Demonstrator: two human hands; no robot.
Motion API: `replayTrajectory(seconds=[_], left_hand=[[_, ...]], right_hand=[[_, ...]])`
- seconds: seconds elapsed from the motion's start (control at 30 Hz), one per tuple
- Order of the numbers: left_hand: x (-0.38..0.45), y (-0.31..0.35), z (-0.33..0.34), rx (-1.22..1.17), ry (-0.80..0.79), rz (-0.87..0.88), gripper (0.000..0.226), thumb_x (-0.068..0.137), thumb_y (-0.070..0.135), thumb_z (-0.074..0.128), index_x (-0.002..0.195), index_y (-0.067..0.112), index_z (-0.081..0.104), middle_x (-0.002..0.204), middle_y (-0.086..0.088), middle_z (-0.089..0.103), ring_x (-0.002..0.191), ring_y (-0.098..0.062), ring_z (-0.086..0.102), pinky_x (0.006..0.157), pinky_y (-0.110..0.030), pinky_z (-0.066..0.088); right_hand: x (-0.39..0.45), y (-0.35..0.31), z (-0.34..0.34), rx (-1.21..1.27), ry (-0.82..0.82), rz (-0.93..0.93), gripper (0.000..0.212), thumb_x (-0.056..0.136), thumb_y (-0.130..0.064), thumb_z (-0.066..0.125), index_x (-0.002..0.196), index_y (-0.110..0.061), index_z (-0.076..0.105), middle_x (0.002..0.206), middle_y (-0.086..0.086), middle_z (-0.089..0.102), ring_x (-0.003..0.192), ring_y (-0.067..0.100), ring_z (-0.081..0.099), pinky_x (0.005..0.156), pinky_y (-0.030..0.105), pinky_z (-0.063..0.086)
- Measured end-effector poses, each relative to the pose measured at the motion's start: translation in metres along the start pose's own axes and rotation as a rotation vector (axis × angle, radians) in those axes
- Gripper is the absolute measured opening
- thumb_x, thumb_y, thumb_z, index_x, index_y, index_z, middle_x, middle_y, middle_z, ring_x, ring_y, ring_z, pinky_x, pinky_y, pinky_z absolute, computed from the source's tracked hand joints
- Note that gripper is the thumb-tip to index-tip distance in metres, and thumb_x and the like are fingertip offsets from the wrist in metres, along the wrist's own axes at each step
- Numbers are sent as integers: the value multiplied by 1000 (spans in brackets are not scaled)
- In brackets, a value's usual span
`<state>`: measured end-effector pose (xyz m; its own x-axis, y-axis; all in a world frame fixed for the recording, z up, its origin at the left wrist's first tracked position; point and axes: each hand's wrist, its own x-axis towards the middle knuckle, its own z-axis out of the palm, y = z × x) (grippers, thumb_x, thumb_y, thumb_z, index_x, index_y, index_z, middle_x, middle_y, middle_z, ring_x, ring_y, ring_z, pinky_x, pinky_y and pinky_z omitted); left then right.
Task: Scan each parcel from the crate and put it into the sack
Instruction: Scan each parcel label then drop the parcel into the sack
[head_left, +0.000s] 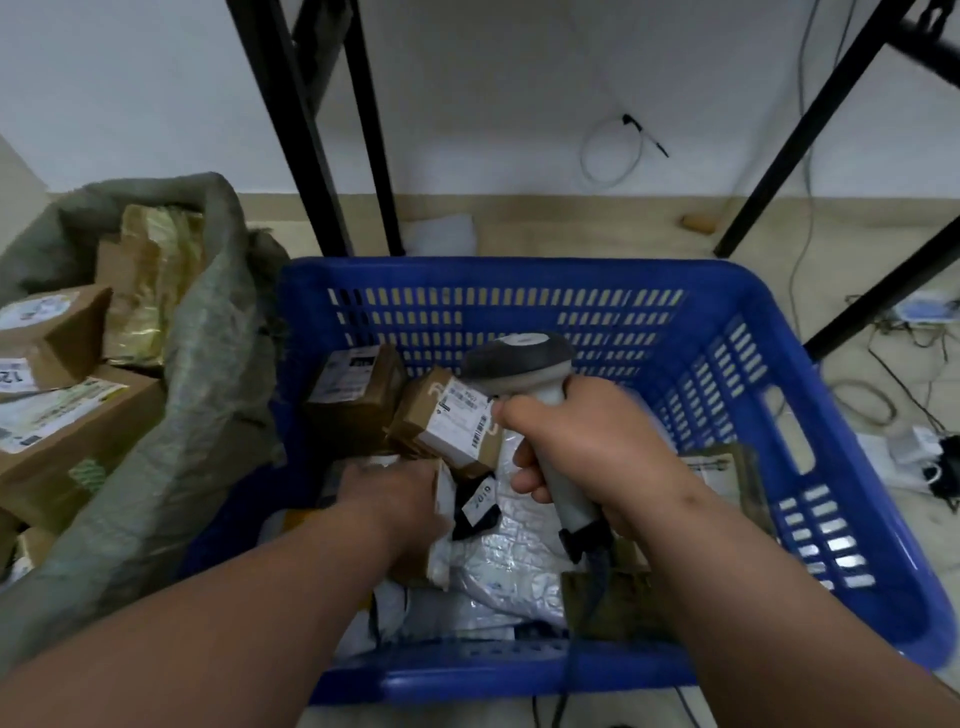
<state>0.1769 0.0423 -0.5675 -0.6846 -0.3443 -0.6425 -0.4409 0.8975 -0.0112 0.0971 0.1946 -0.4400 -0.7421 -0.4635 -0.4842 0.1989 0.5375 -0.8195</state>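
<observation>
Over the blue crate (727, 322), the right hand (587, 447) wraps its grip around one white barcode scanner (540, 415), head aimed at a small labelled carton (452, 421). Lower left, the left hand (389, 493) reaches palm-down onto the parcels, its grip blurred beyond telling. Two brown cartons stand at the crate's back; the grey sack (208, 374) at left shows at least three boxes.

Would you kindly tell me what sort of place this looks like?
Probably a parcel sorting room: a blue crate of labelled parcels, a barcode scanner gripped by the right hand, and a sack holding boxes.
</observation>
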Motion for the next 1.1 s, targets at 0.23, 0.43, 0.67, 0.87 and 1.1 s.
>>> replayTrajectory(seconds=[0.23, 0.43, 0.67, 0.87, 1.1], left_hand=[[8, 5, 9, -40, 149, -64, 76, 81, 54, 59, 142, 26, 24, 127, 2, 63, 121, -24, 56, 105, -47, 26], [-16, -9, -42, -481, 157, -46, 55, 77, 40, 75, 125, 24, 54, 117, 0, 65, 104, -20, 61, 89, -34, 50], [-87, -40, -90, -1328, 256, 59, 35, 74, 8, 84, 100, 24, 66, 86, 3, 77, 77, -16, 75, 65, -31, 60], [-149, -76, -111, -1486, 346, 137, 40, 77, 9, 80, 107, 29, 61, 83, 5, 77, 68, -11, 73, 55, -27, 52], [-185, -107, -108, -1710, 331, 145, 21, 92, 11, 63, 113, 14, 64, 89, -7, 77, 72, -16, 75, 47, -21, 53]], right_hand=[[5, -2, -2, -4, -3, -11, 18, 84, -31, 68, 83, -15, 61, 52, 1, 67, 52, 18, 71, 52, 30, 58], [-7, -15, -8, 66, 39, -43, 17, 84, -27, 69, 84, -11, 63, 57, 5, 68, 53, 20, 71, 49, 28, 54], [-49, -32, -10, 176, 115, -112, 18, 85, -21, 67, 80, -5, 65, 56, 9, 68, 53, 24, 70, 48, 29, 54], [-89, -40, 0, 213, 46, -181, 21, 88, -20, 66, 88, 1, 63, 58, 11, 67, 53, 26, 68, 50, 32, 51], [-113, -51, 14, 118, -72, -302, 22, 86, -21, 68, 90, 0, 63, 64, 12, 68, 57, 28, 68, 54, 34, 53]])
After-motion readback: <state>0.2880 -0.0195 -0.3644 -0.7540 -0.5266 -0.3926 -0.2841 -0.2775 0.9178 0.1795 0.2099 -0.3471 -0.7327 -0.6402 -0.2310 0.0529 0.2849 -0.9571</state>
